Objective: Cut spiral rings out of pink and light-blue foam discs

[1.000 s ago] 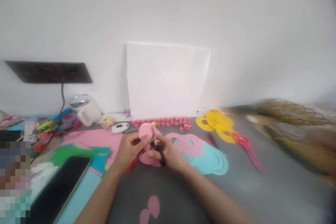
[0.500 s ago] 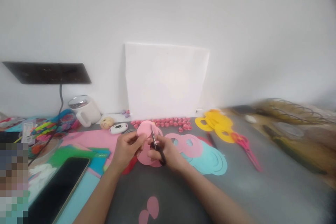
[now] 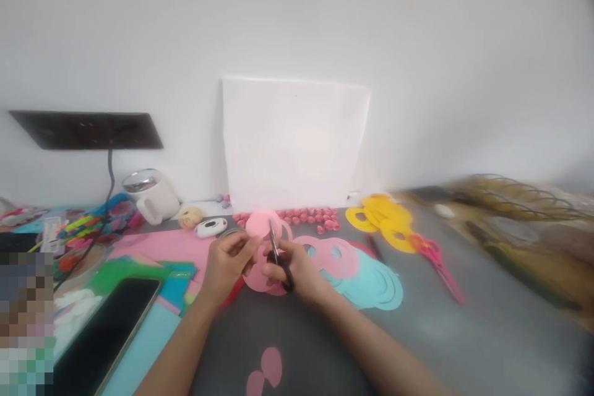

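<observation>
Between thumb and fingers, my left hand (image 3: 234, 260) pinches the lower edge of a round pink paper piece (image 3: 258, 223). My right hand (image 3: 294, 266) grips a pair of black-handled scissors (image 3: 279, 257), its blades pointing up and lying against the right part of the pink paper. Behind and below both hands lie more pink paper cutouts (image 3: 257, 278) on the grey table (image 3: 232, 334). Two small pink petal-shaped pieces (image 3: 271, 366) rest near the front edge of the view.
Pink rolled paper buds (image 3: 315, 216) line the back before a white board (image 3: 297, 142). Right of my hands are blue rings (image 3: 371, 284), yellow rings (image 3: 383, 216) and pink scissors (image 3: 439, 266). A phone (image 3: 111, 334), a white mug (image 3: 155, 198) and coloured paper (image 3: 171, 247) lie left.
The round pink paper has turned slightly in my left hand and sits a little to the right. The scissors stay nearly in place. The view has shifted slightly.
</observation>
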A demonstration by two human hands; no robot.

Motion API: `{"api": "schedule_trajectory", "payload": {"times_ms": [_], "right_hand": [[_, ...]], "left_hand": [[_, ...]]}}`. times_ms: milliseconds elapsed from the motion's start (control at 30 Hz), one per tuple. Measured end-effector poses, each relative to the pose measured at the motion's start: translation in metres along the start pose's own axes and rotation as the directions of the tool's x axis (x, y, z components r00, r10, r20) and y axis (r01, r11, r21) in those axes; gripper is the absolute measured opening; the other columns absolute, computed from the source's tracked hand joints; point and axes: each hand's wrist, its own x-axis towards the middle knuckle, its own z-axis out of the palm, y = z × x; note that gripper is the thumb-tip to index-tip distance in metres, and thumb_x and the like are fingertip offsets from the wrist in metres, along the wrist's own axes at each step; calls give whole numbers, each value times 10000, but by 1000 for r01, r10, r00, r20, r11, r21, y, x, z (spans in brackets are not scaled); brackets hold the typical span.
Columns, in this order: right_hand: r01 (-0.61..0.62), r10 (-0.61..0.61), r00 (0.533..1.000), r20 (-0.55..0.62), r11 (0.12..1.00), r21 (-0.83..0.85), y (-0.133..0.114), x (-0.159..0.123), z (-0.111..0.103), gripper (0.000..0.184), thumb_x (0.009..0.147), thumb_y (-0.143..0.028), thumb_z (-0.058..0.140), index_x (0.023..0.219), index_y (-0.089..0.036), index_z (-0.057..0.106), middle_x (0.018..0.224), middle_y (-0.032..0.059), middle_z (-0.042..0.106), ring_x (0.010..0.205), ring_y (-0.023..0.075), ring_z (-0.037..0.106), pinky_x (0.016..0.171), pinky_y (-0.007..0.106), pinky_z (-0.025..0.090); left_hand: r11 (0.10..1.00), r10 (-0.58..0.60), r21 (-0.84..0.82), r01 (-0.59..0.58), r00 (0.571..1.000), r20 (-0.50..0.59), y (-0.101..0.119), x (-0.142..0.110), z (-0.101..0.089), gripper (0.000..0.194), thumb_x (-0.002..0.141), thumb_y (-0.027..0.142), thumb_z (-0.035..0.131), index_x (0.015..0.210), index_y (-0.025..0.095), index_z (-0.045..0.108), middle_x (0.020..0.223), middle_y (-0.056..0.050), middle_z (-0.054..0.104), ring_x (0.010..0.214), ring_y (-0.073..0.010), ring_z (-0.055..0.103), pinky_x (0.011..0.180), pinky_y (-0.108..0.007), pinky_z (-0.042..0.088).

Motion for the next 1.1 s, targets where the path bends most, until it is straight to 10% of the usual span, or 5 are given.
{"api": "schedule_trajectory", "payload": {"times_ms": [700,1100], "right_hand": [[34,-39,993,107,998,52,-2,0,-1,537,506,-372,852,876,-149,534,552,-92,422,481,51,329,446,197,233],[-19,19,999,46,1000,-15,0,-1,1,478,522,-370,838,846,-150,563,588,-50,531,492,93,507,482,217,400]], "left_hand": [[999,-43,-8,43,999,22,1,-2,1,360,772,358,627,517,148,485,438,49,476,339,-44,407,344,-166,313],[1000,-7,-22,7,1000,14,-1,1,-4,316,783,357,624,563,146,541,460,49,471,351,-43,399,347,-173,310]]}}
